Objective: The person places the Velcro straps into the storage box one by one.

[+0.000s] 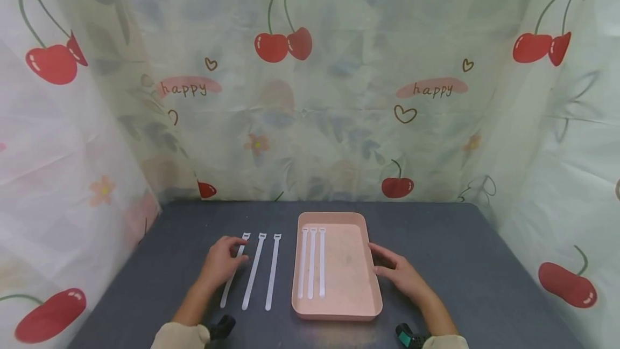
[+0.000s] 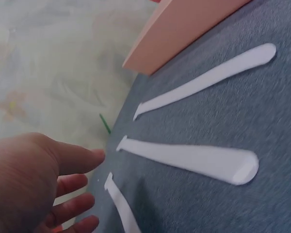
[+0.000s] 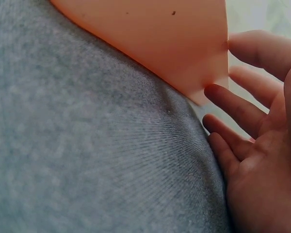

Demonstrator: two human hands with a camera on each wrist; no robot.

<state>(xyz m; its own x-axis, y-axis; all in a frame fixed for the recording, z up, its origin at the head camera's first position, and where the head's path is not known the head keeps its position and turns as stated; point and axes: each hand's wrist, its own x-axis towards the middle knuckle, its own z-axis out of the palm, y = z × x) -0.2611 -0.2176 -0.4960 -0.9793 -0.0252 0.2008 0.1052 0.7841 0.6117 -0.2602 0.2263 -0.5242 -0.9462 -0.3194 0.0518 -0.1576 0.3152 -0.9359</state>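
Observation:
Three white cable straps with slotted heads lie side by side on the dark table left of the tray: a left strap (image 1: 226,292), a middle strap (image 1: 254,272) and a right strap (image 1: 273,273). My left hand (image 1: 218,264) hovers over the left strap's upper part, thumb and fingers apart; in the left wrist view the hand (image 2: 29,179) holds nothing. Three more white straps (image 1: 311,263) rest parallel in the left half of a pink tray (image 1: 353,268). Beside the tray's right wall is my right hand (image 1: 407,280), its extended fingertips (image 3: 240,41) at the rim.
Dark grey cloth (image 1: 436,241) covers the table. Behind it and on both sides hang pale curtains (image 1: 329,139) printed with cherries. Each wrist wears a black band (image 1: 223,327).

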